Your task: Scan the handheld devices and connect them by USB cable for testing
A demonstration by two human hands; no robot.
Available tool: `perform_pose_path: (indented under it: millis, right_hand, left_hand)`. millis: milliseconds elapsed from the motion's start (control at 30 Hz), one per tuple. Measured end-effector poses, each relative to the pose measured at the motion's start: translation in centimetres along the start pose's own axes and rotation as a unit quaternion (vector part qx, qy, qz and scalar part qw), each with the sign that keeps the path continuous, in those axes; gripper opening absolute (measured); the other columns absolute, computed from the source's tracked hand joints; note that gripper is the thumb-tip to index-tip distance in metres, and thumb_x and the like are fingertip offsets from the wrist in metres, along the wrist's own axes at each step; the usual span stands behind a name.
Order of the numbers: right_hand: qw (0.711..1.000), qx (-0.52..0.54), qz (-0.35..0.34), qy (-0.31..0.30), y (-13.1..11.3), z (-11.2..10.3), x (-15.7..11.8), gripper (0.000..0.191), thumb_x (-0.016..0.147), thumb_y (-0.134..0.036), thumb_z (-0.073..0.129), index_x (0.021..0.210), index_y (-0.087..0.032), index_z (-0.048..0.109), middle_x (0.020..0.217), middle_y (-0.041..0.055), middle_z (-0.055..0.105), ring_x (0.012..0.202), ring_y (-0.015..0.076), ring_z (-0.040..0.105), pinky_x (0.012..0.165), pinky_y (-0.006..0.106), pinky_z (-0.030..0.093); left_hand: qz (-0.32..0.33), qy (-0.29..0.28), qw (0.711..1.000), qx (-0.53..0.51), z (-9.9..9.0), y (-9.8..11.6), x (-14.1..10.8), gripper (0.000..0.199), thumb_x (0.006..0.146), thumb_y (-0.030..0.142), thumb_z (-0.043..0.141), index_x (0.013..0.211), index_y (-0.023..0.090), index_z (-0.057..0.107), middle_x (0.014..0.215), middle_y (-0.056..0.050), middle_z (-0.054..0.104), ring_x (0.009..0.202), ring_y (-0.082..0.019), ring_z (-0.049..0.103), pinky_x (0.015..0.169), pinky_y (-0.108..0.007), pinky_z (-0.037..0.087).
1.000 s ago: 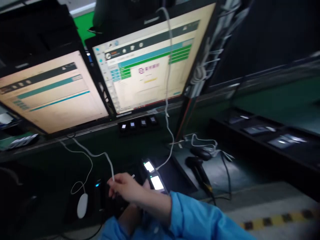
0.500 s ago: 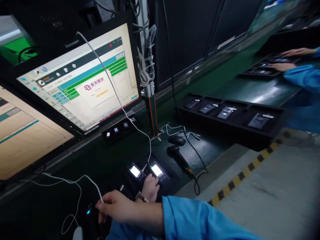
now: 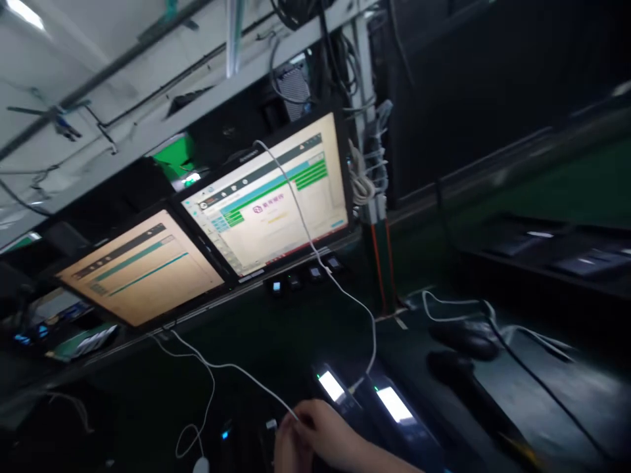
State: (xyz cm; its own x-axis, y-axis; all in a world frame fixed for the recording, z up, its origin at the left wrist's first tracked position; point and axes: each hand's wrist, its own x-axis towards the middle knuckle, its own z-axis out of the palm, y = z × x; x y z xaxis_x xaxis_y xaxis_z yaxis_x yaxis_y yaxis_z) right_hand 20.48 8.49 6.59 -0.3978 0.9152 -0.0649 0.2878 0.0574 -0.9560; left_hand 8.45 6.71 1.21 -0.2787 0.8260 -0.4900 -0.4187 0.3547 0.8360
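Two lit monitors (image 3: 261,210) lean over a dark green bench (image 3: 276,335) under cable-laden racks. At the bottom edge, the right hand (image 3: 328,433) pinches the end of a white cable (image 3: 236,368), fingers closed on its plug. The left hand (image 3: 286,450) is just beside it, its grip not possible to tell. Two glowing devices (image 3: 365,397) lie near, to the right. To do it well, the plug should probably stay straight and be held firmly.

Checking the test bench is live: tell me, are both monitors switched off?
No. Both the left monitor and the right monitor glow with lit program windows showing teal and green bars.
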Motion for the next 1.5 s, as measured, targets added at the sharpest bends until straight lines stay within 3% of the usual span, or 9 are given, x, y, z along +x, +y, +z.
perform_pose_path:
  millis: [167,333,433,533,733,900,1100,1300,1500]
  right_hand:
    - [0.993,-0.111,-0.005,0.027,2.2,-0.3,0.2,0.026,0.081,-0.018,0.046,0.082,-0.021,0.072,0.084,0.0061,0.073,0.081,0.0198,0.066,0.069,0.027,0.044]
    - [0.983,-0.167,-0.069,-0.027,2.0,-1.1,0.2,0.025,0.081,-0.017,0.048,0.085,-0.021,0.072,0.086,0.0054,0.072,0.08,0.0193,0.065,0.07,0.027,0.043]
    - [0.974,-0.221,-0.056,-0.011,3.4,-3.5,0.5,0.03,0.082,-0.014,0.046,0.092,-0.023,0.073,0.093,0.006,0.071,0.088,0.0201,0.063,0.076,0.028,0.043]
    - [0.923,-0.381,0.024,0.046,6.0,-7.0,0.6,0.035,0.08,-0.007,0.044,0.098,-0.017,0.073,0.103,0.0145,0.067,0.099,0.0275,0.058,0.083,0.036,0.041]
    - [0.894,-0.446,0.032,-0.033,10.2,-10.2,0.8,0.031,0.078,-0.014,0.055,0.104,-0.021,0.071,0.115,0.0139,0.06,0.109,0.029,0.049,0.09,0.04,0.035]
    - [0.886,-0.45,-0.002,-0.109,10.1,-9.8,3.3,0.019,0.081,-0.021,0.056,0.087,-0.021,0.074,0.113,0.0107,0.062,0.109,0.0268,0.05,0.091,0.039,0.035]
    - [0.857,-0.45,-0.039,-0.248,9.8,-9.2,3.9,0.013,0.072,-0.012,0.062,0.074,-0.019,0.073,0.079,0.005,0.07,0.075,0.0169,0.062,0.07,0.027,0.041]
    - [0.846,-0.474,-0.049,-0.24,9.9,-9.8,0.1,0.019,0.081,-0.018,0.054,0.089,-0.018,0.071,0.086,0.0103,0.073,0.08,0.0214,0.067,0.067,0.029,0.041]
    - [0.843,-0.508,-0.012,-0.179,8.9,-11.2,0.6,0.023,0.084,-0.019,0.051,0.097,-0.017,0.07,0.085,0.0131,0.073,0.081,0.0248,0.068,0.068,0.03,0.043]
  left_hand:
    - [-0.044,-0.075,0.988,-0.128,-0.2,-2.3,1.0,0.024,0.06,0.026,0.07,0.083,0.018,0.074,0.085,-0.011,0.076,0.085,-0.026,0.071,0.073,-0.033,0.053]
    - [-0.047,-0.08,0.978,-0.188,0.9,-1.2,0.6,0.014,0.067,0.028,0.072,0.077,0.017,0.074,0.086,-0.012,0.076,0.086,-0.024,0.071,0.079,-0.031,0.054]
    - [-0.036,-0.068,0.981,-0.176,1.0,0.1,0.2,0.009,0.069,0.025,0.074,0.069,0.017,0.07,0.086,-0.011,0.076,0.085,-0.022,0.071,0.073,-0.029,0.055]
    - [-0.034,-0.023,0.985,-0.17,0.3,0.9,-0.1,0.005,0.073,0.019,0.07,0.07,0.017,0.067,0.077,-0.007,0.073,0.072,-0.016,0.069,0.062,-0.025,0.053]
    - [-0.012,-0.005,0.989,-0.149,-2.1,1.7,0.3,0.007,0.079,0.016,0.062,0.073,0.012,0.063,0.058,0.002,0.058,0.044,-0.003,0.044,0.047,-0.017,0.038]
    - [-0.03,-0.004,0.994,-0.102,-4.2,1.9,0.5,0.017,0.07,0.024,0.072,0.075,0.013,0.061,0.052,0.007,0.047,0.043,-0.002,0.037,0.046,-0.017,0.032]
    - [-0.047,0.005,0.999,0.005,-5.9,0.5,0.7,0.038,0.054,0.034,0.082,0.077,0.014,0.06,0.051,0.009,0.045,0.045,-0.003,0.039,0.047,-0.018,0.03]
    - [-0.026,0.043,0.998,0.041,-7.3,0.3,0.5,0.04,0.055,0.038,0.08,0.082,0.016,0.06,0.057,0.006,0.053,0.05,-0.005,0.045,0.049,-0.019,0.033]
    - [-0.014,0.044,0.996,0.079,-8.1,0.7,0.2,0.04,0.056,0.041,0.078,0.081,0.016,0.061,0.059,0.005,0.054,0.051,-0.005,0.046,0.05,-0.02,0.035]
